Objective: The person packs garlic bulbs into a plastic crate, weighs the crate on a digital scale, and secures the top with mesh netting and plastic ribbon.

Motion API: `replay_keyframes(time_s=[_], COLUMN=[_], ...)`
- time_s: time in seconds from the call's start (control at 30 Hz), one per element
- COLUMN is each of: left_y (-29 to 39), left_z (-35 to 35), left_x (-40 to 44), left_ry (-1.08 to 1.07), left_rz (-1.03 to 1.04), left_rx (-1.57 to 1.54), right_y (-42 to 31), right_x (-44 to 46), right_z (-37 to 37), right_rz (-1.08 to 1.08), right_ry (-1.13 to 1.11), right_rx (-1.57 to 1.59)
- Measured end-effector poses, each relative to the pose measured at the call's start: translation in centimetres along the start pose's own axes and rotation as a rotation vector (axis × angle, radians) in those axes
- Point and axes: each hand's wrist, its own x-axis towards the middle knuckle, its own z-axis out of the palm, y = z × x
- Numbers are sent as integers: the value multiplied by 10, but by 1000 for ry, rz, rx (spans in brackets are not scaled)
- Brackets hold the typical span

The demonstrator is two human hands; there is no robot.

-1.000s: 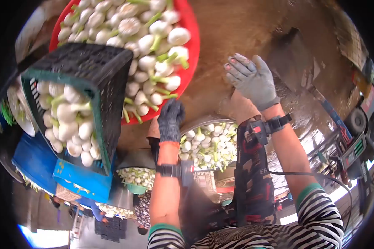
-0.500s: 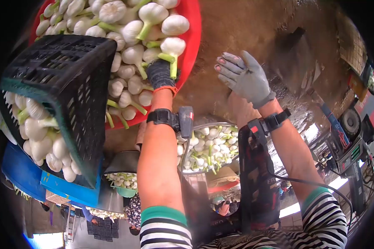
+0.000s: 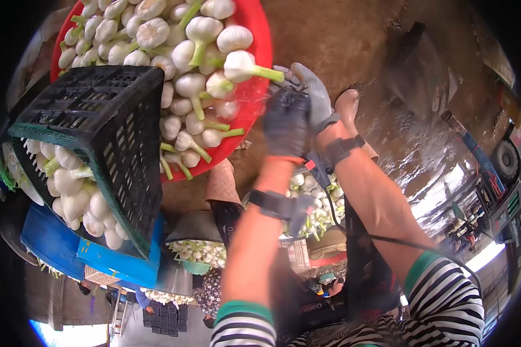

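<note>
My left hand point(image 3: 286, 121), in a dark glove and smeared by motion, has its fingers curled against my right hand point(image 3: 314, 95). The grey-gloved right hand is bent around the left one's fingertips, and what lies between them is hidden. Just left of them, a garlic bulb point(image 3: 239, 66) sits at the tub's edge, its green stem pointing toward my fingers. Behind it, the red tub point(image 3: 261, 40) is heaped with white garlic bulbs point(image 3: 191, 85) on short stems.
A black plastic crate point(image 3: 130, 130) leans tilted against the tub, with bulbs point(image 3: 75, 185) at its mouth. Blue containers point(image 3: 118, 257) stand below it. More garlic point(image 3: 318, 199) fills a basin beneath my arms. A boot point(image 3: 347, 104) shows on the wet brown floor point(image 3: 353, 34).
My left hand has come out of the tub and moved right to meet my right hand. The right hand, earlier spread open, has moved left and bent. The edge bulb's stem has swung rightward.
</note>
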Motion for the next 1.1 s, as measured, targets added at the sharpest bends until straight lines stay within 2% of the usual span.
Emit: replay_keyframes(time_s=[0.03, 0.07, 0.1, 0.13, 0.17, 0.23, 0.3, 0.37, 0.4, 0.43, 0.53, 0.57, 0.6, 0.63, 0.67, 0.73, 0.8, 0.87, 0.93, 1.0, 1.07, 1.1], left_y=[10, 13, 13, 10, 5, -8, -21, -34, -48, -53, -37, -21, -24, -28, -48, -82, -94, -89, -121, -149, -155, -154], left_z=[26, 40, 53, 64, 74, 86, 92, 98, 103, 101, 55, 29, 9, -10, -21, -32, -43, -55, -50, -38, -43, -50], left_x=[-11, -13, -11, -9, -5, 8, 14, 21, 11, 2, -15, -22, -25, -28, -31, -31, -15, 2, 5, 21, 19, 17], left_ry=[250, 238, 230, 231, 23, -133, -236, -293, -249, -139, -145, -13, 87, 236, 352, 443, 472, 542, 502, 517, 276, 155], left_rz=[-174, -102, -35, 28, -39, -183, -280, -318, -80, 127, -189, -351, -496, -623, -732, -714, -786, -879, -871, -778, -819, -837], left_rx=[-230, -180, -128, -71, 168, -424, -671, -581, -282, 36, -194, -423, -695, -968, -1285, -1532, -1641, -1637, -1654, -1594, -1789, -1875], right_y=[-7, -14, -18, -21, -23, -42, -38, -45, -49, -61, -57, -46, -29, -12, 9, 48, 68, 77, 78, 90, 69, 73], right_x=[-8, -14, -16, -28, -45, -59, -78, -81, -82, -74, -67, -70, -72, -74, -71, -48, -2, 28, 39, 67, 55, 62], right_z=[-3, -8, -20, -18, -17, -21, -35, -47, -49, -59, -58, -35, -20, -4, 8, 32, 21, 30, 55, 43, 76, 64], right_rz=[11, 24, -32, -50, -71, 27, 6, -168, -272, -473, -367, -207, -128, -47, -41, -25, -664, -811, -416, -546, -447, -607], right_ry=[-70, -137, -178, -93, -9, 115, -33, -136, -162, -191, -191, -213, -238, -253, -279, -134, -230, -230, -157, 29, 29, -75], right_rx=[9, 16, -117, -53, 12, -14, -136, -575, -780, -1072, -854, -539, -419, -300, -376, -293, -1445, -2076, -2177, -1917, -1727, -1904])
